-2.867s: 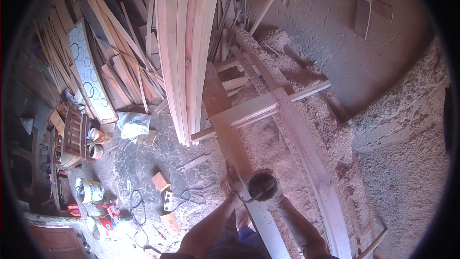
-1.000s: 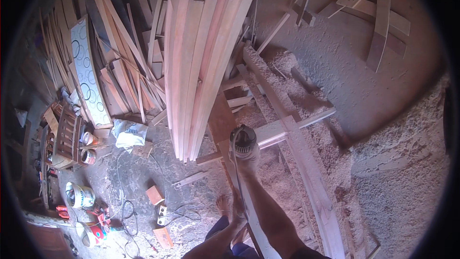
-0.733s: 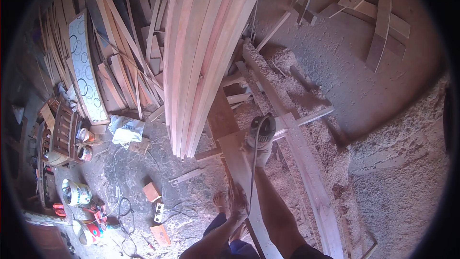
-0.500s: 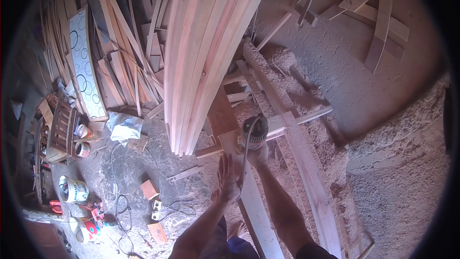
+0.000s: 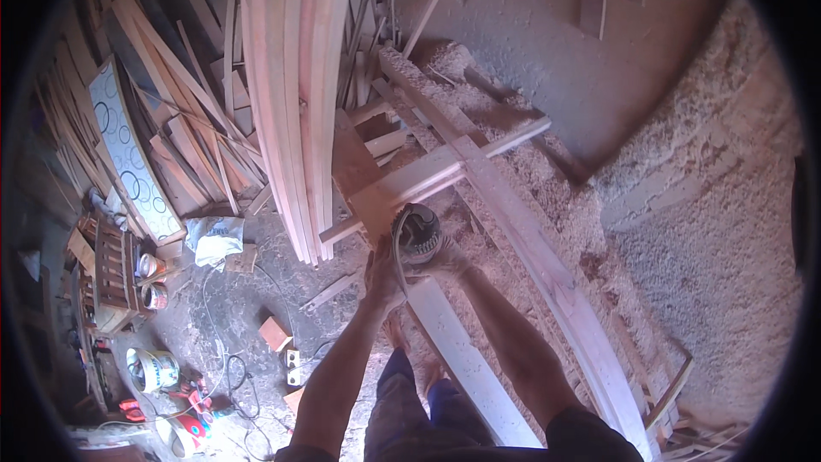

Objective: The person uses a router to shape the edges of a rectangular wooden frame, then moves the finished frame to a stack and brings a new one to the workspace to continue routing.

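A corded power tool [image 5: 416, 235] with a dark, round, vented housing sits on a long pale board [image 5: 466, 364] in front of me. My right hand [image 5: 451, 258] is closed around its right side. Against the tool's left side presses my left hand [image 5: 383, 272], its fingers curled and partly hidden. The power cord loops over the housing and passes down beside my left hand. Toward me, the pale board runs down between my forearms. Its far part meets a brown plank [image 5: 352, 162] and a crosswise beam [image 5: 419, 175].
A tall stack of planks [image 5: 295, 103] stands at the far left of the tool. Another long board [image 5: 547, 265] lies to the right among wood shavings [image 5: 556, 214]. Buckets [image 5: 154, 370], cords and a socket block [image 5: 293, 366] are on the left floor.
The tool and both hands have come nearer to me along the board. My left hand has gone from lying flat on the board to the tool's side. The view has shifted.
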The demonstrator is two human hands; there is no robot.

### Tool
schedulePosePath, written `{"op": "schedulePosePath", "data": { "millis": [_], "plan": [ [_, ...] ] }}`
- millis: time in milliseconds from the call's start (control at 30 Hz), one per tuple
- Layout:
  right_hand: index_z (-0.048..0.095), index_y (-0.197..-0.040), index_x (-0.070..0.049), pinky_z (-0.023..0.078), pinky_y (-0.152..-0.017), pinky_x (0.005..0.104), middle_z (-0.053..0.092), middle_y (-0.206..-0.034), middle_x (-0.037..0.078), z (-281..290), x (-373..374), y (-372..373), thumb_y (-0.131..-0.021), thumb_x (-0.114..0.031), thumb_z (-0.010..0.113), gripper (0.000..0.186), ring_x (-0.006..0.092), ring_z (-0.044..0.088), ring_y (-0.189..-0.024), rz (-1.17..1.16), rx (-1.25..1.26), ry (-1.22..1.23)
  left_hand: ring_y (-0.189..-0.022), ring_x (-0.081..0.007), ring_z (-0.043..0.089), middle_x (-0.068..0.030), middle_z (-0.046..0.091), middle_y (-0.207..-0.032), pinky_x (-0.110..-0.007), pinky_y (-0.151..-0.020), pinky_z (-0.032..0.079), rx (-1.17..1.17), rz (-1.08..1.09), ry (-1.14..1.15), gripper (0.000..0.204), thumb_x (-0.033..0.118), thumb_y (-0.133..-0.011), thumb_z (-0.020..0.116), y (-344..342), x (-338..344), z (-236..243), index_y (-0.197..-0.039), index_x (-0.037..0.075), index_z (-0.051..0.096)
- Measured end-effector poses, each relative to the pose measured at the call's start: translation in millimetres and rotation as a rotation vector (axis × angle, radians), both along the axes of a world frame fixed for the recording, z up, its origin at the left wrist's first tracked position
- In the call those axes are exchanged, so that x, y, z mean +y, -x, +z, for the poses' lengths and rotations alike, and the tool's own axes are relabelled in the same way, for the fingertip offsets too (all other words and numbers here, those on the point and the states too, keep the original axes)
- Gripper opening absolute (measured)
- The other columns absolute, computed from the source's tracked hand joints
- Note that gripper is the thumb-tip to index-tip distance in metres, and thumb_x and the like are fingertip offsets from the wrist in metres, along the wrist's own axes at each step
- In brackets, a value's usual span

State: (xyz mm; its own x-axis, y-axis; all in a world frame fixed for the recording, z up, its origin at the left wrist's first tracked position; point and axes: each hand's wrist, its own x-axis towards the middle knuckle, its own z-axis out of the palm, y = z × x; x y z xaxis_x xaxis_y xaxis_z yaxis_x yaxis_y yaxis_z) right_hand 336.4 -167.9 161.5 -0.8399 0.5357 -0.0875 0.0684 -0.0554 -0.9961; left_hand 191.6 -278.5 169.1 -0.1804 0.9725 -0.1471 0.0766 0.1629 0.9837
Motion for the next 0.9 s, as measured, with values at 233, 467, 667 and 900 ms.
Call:
{"op": "schedulePosePath", "data": {
  "millis": [233,467,667,900],
  "plan": [
    [0.047,-0.151,-0.015,0.033,-0.125,0.0375,0.052,-0.152,0.009,57,-81,-74,-0.070,-0.046,0.089,0.096,0.0247,0.046,-0.144,-0.034,-0.071,-0.175,-0.122,-0.0276,0.062,-0.0130,0.051,-0.143,-0.038,-0.089,0.063,-0.872,0.200,0.182,0.070,0.029,-0.093,0.076,-74,-72,43,-0.149,0.008,0.040],
    [0.052,-0.145,-0.012,0.046,-0.114,0.0336,0.066,-0.135,0.006,58,-136,-131,-0.060,-0.020,0.099,0.098,0.0186,0.061,-0.124,-0.263,-0.044,-0.286,-0.115,-0.0237,0.064,-0.0111,0.053,-0.136,-0.034,-0.079,0.063,-0.405,-0.046,-0.030,0.054,0.034,-0.101,0.062,-124,-120,8,-0.148,0.016,0.041],
    [0.049,-0.146,-0.009,0.046,-0.113,0.0355,0.062,-0.137,0.010,58,-174,-170,-0.065,-0.029,0.092,0.094,0.0236,0.061,-0.125,-0.285,-0.038,-0.306,-0.119,-0.0237,0.061,-0.0096,0.052,-0.137,-0.035,-0.083,0.060,-0.184,-0.075,-0.103,0.071,0.027,-0.092,0.076,-160,-157,8,-0.151,0.015,0.037],
    [0.049,-0.149,-0.010,0.045,-0.113,0.0323,0.064,-0.139,0.006,33,-217,-220,-0.059,-0.013,0.097,0.102,0.0179,0.060,-0.125,-0.304,-0.074,-0.327,-0.126,-0.0343,0.057,-0.0168,0.054,-0.139,-0.044,-0.099,0.052,0.784,-0.164,-0.254,0.084,0.021,-0.076,0.090,-208,-208,21,-0.146,0.005,0.045]
  ]
}}
